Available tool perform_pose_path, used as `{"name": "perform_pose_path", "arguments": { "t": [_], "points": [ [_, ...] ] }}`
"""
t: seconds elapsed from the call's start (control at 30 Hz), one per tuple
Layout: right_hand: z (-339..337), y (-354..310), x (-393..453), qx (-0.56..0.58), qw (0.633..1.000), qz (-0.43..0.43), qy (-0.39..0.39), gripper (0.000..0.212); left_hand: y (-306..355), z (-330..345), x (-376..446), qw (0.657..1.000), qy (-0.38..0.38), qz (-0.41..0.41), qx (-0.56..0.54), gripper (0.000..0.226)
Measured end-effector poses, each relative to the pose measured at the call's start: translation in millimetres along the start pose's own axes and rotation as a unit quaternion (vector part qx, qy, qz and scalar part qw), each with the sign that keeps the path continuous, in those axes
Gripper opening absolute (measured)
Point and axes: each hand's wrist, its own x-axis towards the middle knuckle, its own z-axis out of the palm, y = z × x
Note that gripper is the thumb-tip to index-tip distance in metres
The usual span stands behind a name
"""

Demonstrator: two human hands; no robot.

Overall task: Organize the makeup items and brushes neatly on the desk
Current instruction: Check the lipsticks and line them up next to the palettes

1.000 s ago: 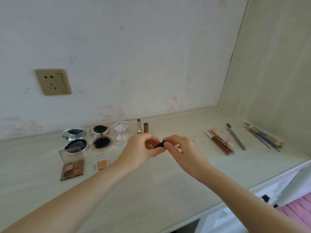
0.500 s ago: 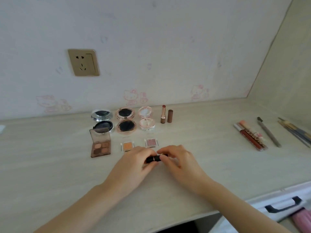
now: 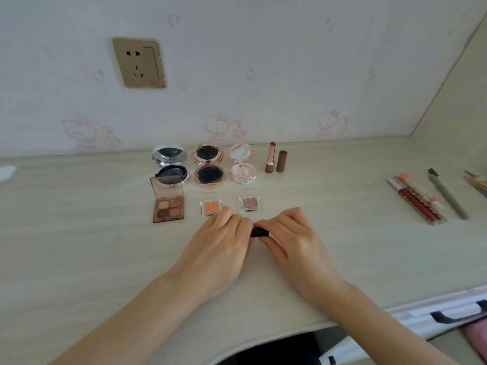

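Note:
My left hand [image 3: 217, 247] and my right hand [image 3: 295, 243] meet over the desk [image 3: 79, 246], both gripping a small black tube [image 3: 259, 232] between their fingertips; most of it is hidden. Behind them lie an orange eyeshadow pan [image 3: 210, 206] and a pink one [image 3: 250, 203]. To the left is an open brown eyeshadow palette [image 3: 168, 206]. Three open round compacts stand in a row at the back: silver [image 3: 170, 164], rose-gold [image 3: 209, 164], pink [image 3: 242, 164]. An uncapped lipstick [image 3: 270, 158] and its cap [image 3: 281, 161] stand upright beside them.
At the right lie lip gloss tubes [image 3: 416, 201], a grey pencil [image 3: 448, 194] and brushes [image 3: 477, 181] at the frame edge. A wall socket [image 3: 139, 62] sits above the desk. A drawer with a black handle [image 3: 458, 313] is below the desk's front edge.
Both hands came down and toward the desk's front edge with the black tube. The view swung left and tilted down, so the items on the right slid toward the frame's edge.

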Motion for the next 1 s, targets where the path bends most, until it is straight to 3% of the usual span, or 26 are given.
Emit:
{"name": "perform_pose_path", "arguments": {
  "t": [0.17, 0.43, 0.57, 0.73, 1.0],
  "points": [
    [1, -2, -2, -0.027, 0.999, -0.036, 0.016, 0.023, 0, -7, -1, 0.998, 0.0, -0.005, -0.058, 0.033],
    [0, 0, -5, 0.004, 0.999, -0.041, 0.023, 0.021, -12, -3, -6, 0.993, -0.041, -0.032, -0.11, 0.039],
    [-2, 1, -5, 0.047, 0.998, -0.017, 0.038, 0.025, -13, -5, -9, 0.987, 0.004, -0.05, -0.15, 0.033],
    [-4, 0, -5, 0.089, 0.993, 0.029, 0.069, 0.019, -18, 3, -10, 0.962, -0.028, -0.094, -0.254, 0.029],
    [-6, 3, -4, 0.137, 0.977, 0.127, 0.1, 0.022, -18, 4, -10, 0.922, 0.014, -0.141, -0.361, 0.007]
  ]
}}
